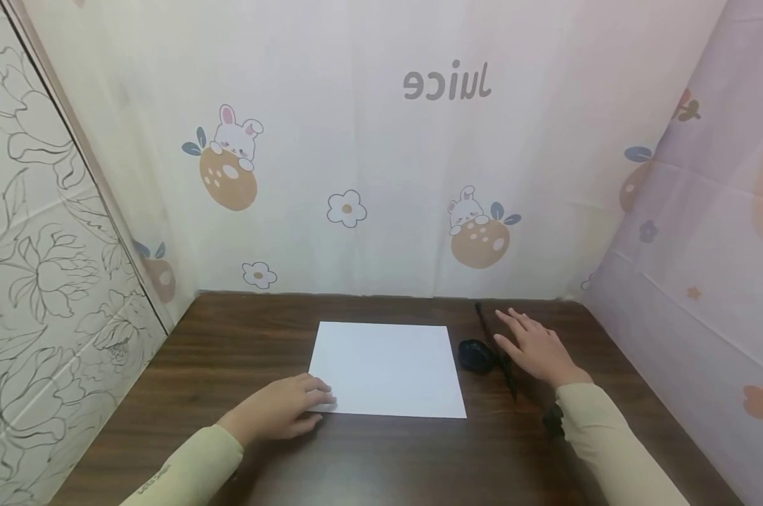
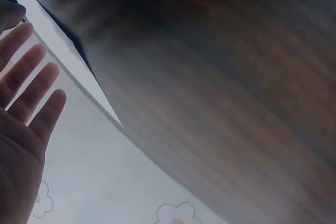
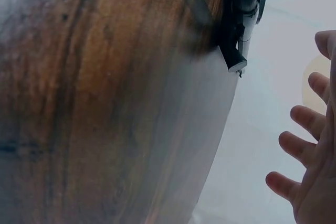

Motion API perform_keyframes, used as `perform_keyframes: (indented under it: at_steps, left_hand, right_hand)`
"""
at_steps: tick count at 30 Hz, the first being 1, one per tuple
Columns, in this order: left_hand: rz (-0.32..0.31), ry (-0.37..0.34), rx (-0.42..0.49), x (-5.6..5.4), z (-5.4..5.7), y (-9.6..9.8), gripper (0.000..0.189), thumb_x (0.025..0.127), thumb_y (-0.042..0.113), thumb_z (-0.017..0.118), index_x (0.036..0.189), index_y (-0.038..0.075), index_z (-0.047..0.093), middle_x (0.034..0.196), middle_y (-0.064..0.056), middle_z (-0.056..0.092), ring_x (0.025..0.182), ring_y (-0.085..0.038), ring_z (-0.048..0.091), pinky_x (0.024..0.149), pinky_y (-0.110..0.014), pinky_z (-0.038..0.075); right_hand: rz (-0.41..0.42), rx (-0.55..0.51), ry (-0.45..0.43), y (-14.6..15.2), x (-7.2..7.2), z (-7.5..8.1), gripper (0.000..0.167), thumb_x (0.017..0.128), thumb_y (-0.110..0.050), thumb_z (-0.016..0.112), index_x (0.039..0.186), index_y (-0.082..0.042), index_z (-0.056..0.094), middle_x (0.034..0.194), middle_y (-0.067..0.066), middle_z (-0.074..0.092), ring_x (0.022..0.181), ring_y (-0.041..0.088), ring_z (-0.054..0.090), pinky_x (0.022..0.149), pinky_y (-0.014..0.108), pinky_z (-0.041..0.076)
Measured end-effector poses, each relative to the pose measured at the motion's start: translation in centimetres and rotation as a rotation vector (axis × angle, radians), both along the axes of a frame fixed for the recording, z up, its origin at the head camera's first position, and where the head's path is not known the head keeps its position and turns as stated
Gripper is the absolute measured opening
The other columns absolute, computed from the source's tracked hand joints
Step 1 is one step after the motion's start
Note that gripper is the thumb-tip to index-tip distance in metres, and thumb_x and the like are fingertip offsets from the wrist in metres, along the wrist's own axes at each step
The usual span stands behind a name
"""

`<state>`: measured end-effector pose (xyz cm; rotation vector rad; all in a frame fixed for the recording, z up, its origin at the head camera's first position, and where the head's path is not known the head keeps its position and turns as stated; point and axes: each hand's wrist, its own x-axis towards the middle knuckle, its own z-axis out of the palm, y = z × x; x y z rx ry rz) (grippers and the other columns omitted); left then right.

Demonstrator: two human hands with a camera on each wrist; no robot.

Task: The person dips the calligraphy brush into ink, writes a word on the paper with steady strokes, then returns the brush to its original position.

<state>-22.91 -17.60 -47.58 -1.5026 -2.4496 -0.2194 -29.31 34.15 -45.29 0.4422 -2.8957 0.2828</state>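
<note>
A white sheet of paper (image 1: pixel 387 369) lies flat on the brown wooden table. My left hand (image 1: pixel 280 407) is at its near left corner, fingertips over the edge and loosely bent; the left wrist view shows the fingers spread. To the paper's right are a rounded, glossy black object (image 1: pixel 475 356) and a thin black stick (image 1: pixel 484 325), which slants past it. Just right of the stick, my right hand (image 1: pixel 539 348) has its fingers extended and holds nothing. In the right wrist view the stick's thick, blunt end (image 3: pixel 234 59) shows beside the spread fingers.
The wooden table (image 1: pixel 229 337) ends at the back against a printed curtain (image 1: pixel 356 140). More patterned cloth (image 1: pixel 691 232) closes off the right side. On the left stands a panel with flower line drawings (image 1: pixel 52 267).
</note>
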Motion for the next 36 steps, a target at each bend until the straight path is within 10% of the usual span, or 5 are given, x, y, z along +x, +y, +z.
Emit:
perform_keyframes:
  at_steps: [20, 36]
  left_hand:
    - [-0.062, -0.029, 0.02, 0.4, -1.1, 0.0, 0.028, 0.086, 0.018, 0.075, 0.112, 0.008, 0.071, 0.109, -0.001, 0.065, 0.103, -0.015, 0.061, 0.092, -0.029, 0.05]
    - [-0.023, -0.06, -0.018, 0.5, -0.8, 0.2, 0.032, 0.088, 0.02, 0.073, 0.117, 0.005, 0.069, 0.114, -0.005, 0.065, 0.107, -0.017, 0.061, 0.094, -0.031, 0.05]
  right_hand:
    - [0.024, -0.053, -0.039, -0.2, -2.0, 0.2, 0.059, 0.103, -0.037, 0.052, 0.146, 0.001, 0.045, 0.14, 0.031, 0.049, 0.125, 0.053, 0.046, 0.098, 0.07, 0.037]
    - [-0.045, -0.22, -0.302, -0.5, -3.9, 0.6, 0.051, 0.101, -0.028, 0.057, 0.134, 0.01, 0.052, 0.111, 0.024, 0.063, 0.097, 0.035, 0.061, 0.084, 0.055, 0.051]
